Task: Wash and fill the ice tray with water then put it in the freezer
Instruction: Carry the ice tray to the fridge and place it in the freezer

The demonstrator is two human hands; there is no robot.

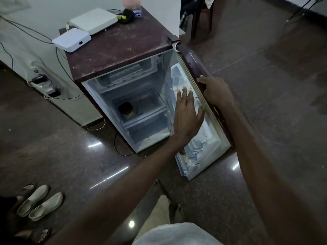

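My right hand (216, 91) grips the top edge of the open fridge door (196, 68), fingers curled over it. My left hand (187, 114) hangs flat just inside that door, fingers straight and holding nothing. Up and left of the left hand, the freezer box (127, 75) stands open with what looks like the ice tray (123, 72) inside; I cannot tell for certain. Below it sits a dark jar (125, 108) on a shelf.
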